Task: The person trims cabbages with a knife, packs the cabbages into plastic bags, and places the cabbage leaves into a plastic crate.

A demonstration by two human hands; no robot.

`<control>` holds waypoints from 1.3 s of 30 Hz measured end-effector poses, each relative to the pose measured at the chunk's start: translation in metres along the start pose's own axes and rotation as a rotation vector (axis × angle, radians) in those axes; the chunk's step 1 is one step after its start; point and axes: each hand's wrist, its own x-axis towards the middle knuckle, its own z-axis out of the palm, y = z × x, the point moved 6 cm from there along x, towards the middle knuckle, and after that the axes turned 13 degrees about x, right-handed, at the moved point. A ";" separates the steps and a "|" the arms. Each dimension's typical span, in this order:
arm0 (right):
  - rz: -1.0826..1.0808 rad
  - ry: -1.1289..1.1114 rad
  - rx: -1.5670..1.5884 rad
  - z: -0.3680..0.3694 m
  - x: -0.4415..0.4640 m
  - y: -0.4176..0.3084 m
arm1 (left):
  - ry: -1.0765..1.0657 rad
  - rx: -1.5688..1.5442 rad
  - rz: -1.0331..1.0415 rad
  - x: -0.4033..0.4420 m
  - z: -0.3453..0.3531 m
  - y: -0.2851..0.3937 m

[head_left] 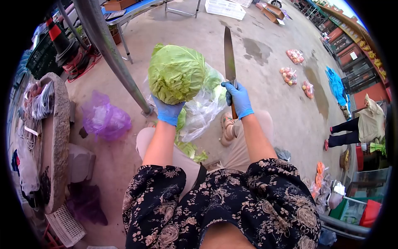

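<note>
A large green cabbage (176, 74) rests on my left hand (168, 111), which wears a blue glove and holds it up from below; most of its fingers are hidden under the leaves. In my right hand (240, 99), also in a blue glove, the fingers are wrapped round the handle of a long knife (230, 56). Its blade points up and away from me, apart from the cabbage. Below and between my hands, a clear plastic bag (200, 118) with green leaves in it lies on the ground. Loose leaves (188, 148) lie near my legs.
A metal pole (114, 58) slants at the left, beside a purple bag (104, 116). A stone ledge (60, 137) holds cords and bags at the far left. Bags of fruit (288, 76) lie on the ground at the right. A person (360, 124) stands at the far right.
</note>
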 end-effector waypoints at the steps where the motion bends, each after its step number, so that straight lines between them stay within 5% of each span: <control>1: -0.010 -0.011 -0.006 0.004 -0.001 -0.008 | 0.011 -0.015 0.019 -0.002 0.003 0.004; 11: 0.003 -0.309 0.051 0.035 0.027 -0.049 | 0.076 0.251 0.374 0.014 -0.071 0.067; 14: 0.113 -0.434 0.146 0.059 0.041 -0.022 | -0.503 -0.216 0.160 0.003 -0.062 0.065; 16: 0.217 -0.445 0.187 0.071 0.044 -0.004 | -0.226 -0.522 0.005 -0.010 -0.053 0.050; 18: 0.382 -0.488 0.239 0.073 0.050 0.027 | 0.261 0.282 0.201 -0.015 -0.077 0.054; 21: 0.495 -0.461 0.238 0.063 0.059 0.082 | 0.091 0.102 0.044 -0.023 -0.105 0.008; 24: 0.544 -0.270 -0.057 0.017 0.061 0.139 | 0.448 0.209 -0.026 -0.034 -0.167 -0.068; 29: 0.674 -0.094 0.184 -0.050 0.055 0.258 | 0.546 0.158 -0.348 -0.060 -0.249 -0.166; 39: 0.735 0.109 0.297 -0.112 0.023 0.373 | 0.657 0.417 -0.773 -0.055 -0.317 -0.184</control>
